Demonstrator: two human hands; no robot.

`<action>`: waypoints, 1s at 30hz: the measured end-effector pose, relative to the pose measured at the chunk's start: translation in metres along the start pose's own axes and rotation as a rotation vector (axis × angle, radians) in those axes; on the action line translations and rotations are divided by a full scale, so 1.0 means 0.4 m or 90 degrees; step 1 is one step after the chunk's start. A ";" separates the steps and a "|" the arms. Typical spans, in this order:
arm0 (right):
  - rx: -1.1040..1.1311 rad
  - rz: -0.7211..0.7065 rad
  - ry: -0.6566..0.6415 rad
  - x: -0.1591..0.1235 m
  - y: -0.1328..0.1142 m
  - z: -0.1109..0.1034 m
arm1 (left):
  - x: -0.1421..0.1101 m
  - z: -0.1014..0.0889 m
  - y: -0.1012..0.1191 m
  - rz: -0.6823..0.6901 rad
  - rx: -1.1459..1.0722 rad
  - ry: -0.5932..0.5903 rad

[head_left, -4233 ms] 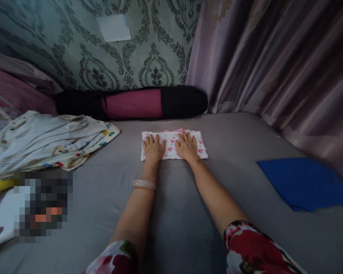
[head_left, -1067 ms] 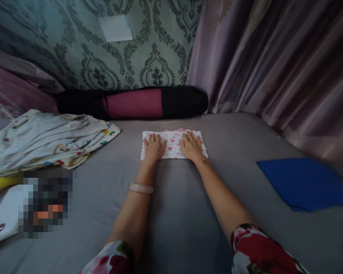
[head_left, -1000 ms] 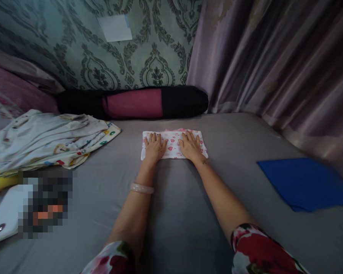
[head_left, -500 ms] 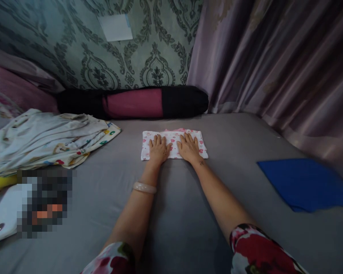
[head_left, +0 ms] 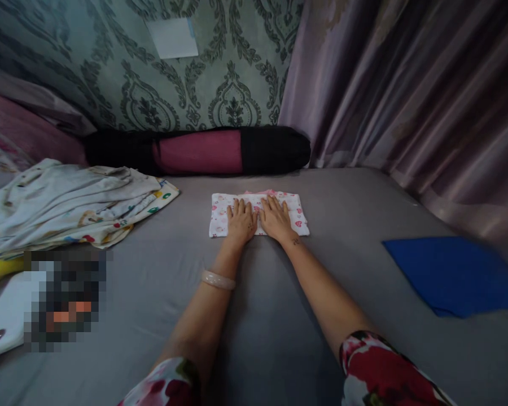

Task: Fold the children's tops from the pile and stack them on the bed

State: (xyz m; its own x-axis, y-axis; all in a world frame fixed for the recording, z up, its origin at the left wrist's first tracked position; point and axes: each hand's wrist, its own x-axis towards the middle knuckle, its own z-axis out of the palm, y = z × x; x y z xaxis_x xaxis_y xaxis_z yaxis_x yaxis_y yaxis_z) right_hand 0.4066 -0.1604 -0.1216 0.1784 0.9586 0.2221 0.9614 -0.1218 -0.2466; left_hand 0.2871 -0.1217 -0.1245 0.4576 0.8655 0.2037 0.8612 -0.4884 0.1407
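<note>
A folded white cloth (head_left: pixel 219 221) with pink and red prints lies flat on the grey bed sheet (head_left: pixel 169 282). A bit of pink fabric shows along its far edge. My left hand (head_left: pixel 241 220) rests palm down on the cloth, left of its middle, fingers stretched toward the wall. Just to the right, my right hand (head_left: pixel 276 217) presses flat on the same cloth, fingers spread. The two thumbs are close together. Neither hand grips anything.
On the left lies a crumpled white patterned cloth (head_left: pixel 76 197), with a white object (head_left: pixel 12 310) nearer me. A black and maroon bolster (head_left: pixel 198 151) runs along the wall. A blue folded cloth (head_left: pixel 452 273) lies right, near the purple curtain (head_left: pixel 355 101).
Both hands have slid inward over the cloth, the left one rightward and the right one slightly leftward, so they are closer together. The cloth stays in its place.
</note>
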 end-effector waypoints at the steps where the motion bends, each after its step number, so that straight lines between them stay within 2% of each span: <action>1: -0.003 0.000 -0.003 0.000 0.001 0.005 | -0.001 0.006 0.001 0.003 0.001 -0.005; 6: -0.021 0.003 0.001 -0.002 0.006 0.022 | -0.001 0.018 0.000 0.005 -0.006 -0.004; 13: -0.045 0.008 -0.019 -0.001 0.003 0.007 | 0.010 -0.018 -0.012 0.010 -0.065 0.010; 19: -0.035 0.006 -0.043 0.031 -0.048 -0.007 | 0.021 -0.043 -0.054 -0.023 -0.115 0.056; 24: -0.022 0.031 -0.045 0.050 -0.093 0.027 | 0.024 -0.045 -0.094 -0.051 -0.144 0.053; 27: -0.029 0.046 -0.038 0.049 -0.098 0.046 | 0.030 -0.041 -0.119 -0.072 -0.173 0.064; 30: -0.038 0.043 -0.033 0.048 -0.094 0.051 | 0.036 -0.043 -0.146 -0.131 -0.222 0.073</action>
State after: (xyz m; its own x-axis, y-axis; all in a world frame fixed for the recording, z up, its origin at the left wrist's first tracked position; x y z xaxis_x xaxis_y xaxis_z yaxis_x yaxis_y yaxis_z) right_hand 0.3694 -0.1323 -0.1272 0.2335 0.9596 0.1569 0.9585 -0.2001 -0.2029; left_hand 0.2397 -0.0827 -0.1129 0.2387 0.9407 0.2410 0.7964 -0.3317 0.5057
